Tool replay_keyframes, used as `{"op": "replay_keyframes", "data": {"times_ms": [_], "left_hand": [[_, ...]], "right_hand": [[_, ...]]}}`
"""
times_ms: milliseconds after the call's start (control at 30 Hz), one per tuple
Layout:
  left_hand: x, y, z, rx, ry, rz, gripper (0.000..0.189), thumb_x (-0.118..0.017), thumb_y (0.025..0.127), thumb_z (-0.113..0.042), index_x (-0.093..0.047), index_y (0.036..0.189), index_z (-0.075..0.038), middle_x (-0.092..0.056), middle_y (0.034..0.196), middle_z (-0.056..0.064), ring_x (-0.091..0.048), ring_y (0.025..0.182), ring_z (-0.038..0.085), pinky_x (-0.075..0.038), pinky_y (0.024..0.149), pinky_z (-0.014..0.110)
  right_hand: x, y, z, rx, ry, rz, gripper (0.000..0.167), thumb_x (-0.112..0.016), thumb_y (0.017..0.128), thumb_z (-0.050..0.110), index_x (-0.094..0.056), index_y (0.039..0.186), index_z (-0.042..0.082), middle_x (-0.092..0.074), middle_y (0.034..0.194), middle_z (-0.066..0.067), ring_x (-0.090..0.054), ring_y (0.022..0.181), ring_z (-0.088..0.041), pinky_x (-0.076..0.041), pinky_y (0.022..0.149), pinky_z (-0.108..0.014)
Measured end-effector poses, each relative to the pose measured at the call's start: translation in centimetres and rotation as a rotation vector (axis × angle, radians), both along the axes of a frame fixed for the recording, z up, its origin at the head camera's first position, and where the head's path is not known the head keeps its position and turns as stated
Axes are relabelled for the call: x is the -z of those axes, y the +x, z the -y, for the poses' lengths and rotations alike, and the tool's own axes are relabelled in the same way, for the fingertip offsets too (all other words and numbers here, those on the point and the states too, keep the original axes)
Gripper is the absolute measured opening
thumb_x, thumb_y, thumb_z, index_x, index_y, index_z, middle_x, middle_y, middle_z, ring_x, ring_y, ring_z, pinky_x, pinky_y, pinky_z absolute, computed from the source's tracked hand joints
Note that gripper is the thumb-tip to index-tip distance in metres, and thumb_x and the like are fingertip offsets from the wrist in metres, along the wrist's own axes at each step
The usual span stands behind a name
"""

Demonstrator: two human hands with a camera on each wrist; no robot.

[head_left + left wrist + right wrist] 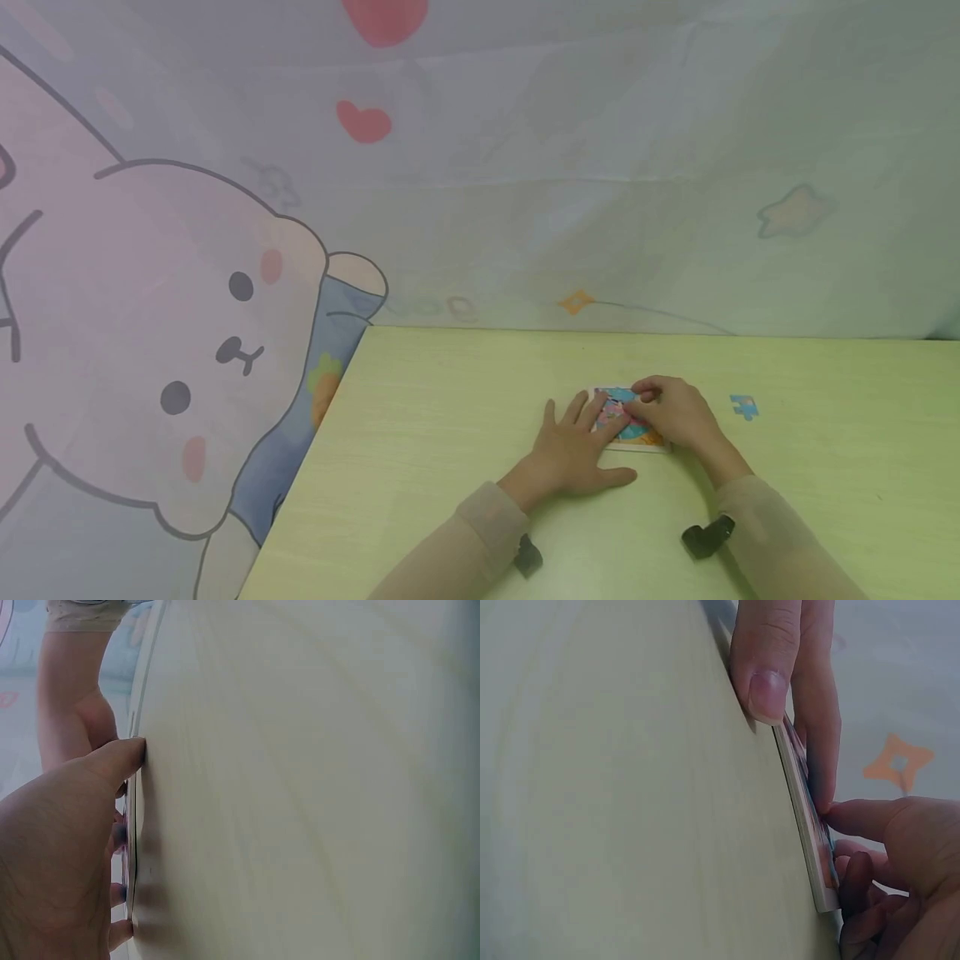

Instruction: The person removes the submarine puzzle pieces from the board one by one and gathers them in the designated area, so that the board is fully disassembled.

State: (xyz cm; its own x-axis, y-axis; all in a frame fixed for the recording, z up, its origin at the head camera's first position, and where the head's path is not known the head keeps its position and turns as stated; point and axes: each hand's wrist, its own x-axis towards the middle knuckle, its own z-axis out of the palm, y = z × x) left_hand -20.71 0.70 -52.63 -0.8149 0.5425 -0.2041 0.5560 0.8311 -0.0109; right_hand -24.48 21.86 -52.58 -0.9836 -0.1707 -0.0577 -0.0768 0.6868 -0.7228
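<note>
One cartoon animal point(150, 333): printed sideways on the backdrop point(525, 208), left of the table point(420, 417).
Backdrop lettering point(446, 308): faint, perhaps starting "go"; the rest is unreadable.
Left hand point(573, 450): fingers straight and spread, holding nothing; tips on the puzzle's left part, thumb off its lower edge.
Puzzle point(648, 438): flat on the table, under the left fingertips and the right thumb; blue, pink and orange, partly covered by both hands.
Right hand point(678, 417): thumb reaching onto the puzzle, other fingers bent; whether a piece is pinched, I cannot tell.
Loose blue piece point(745, 407): on the table, right of the right hand, apart from the puzzle.
</note>
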Motion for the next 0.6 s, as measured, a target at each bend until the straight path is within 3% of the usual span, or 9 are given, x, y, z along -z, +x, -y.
{"op": "replay_keyframes", "data": {"times_ms": [333,600], "left_hand": [[0.00,-0.12,0.02,0.002,-0.001,0.023,0.085,-0.026,0.093,-0.086,-0.005,0.166,-0.046,-0.001,0.175,-0.001,0.000,0.159,0.026,-0.013,0.120,0.068],[0.22,-0.19,-0.03,-0.001,0.002,0.018,0.085,-0.025,0.093,-0.087,-0.005,0.165,-0.046,-0.001,0.175,-0.002,0.001,0.159,0.026,-0.013,0.120,0.067]], "right_hand": [[0.18,-0.38,0.04,-0.001,0.008,0.015,0.042,-0.075,0.096,0.035,-0.068,0.120,0.001,-0.071,0.106,-0.009,-0.064,0.093,-0.025,-0.052,0.081,-0.048],[0.04,-0.13,-0.33,-0.008,-0.063,-0.053,0.031,-0.072,0.099,0.031,-0.066,0.116,0.006,-0.074,0.109,-0.014,-0.068,0.102,-0.036,-0.053,0.084,-0.053]]}}
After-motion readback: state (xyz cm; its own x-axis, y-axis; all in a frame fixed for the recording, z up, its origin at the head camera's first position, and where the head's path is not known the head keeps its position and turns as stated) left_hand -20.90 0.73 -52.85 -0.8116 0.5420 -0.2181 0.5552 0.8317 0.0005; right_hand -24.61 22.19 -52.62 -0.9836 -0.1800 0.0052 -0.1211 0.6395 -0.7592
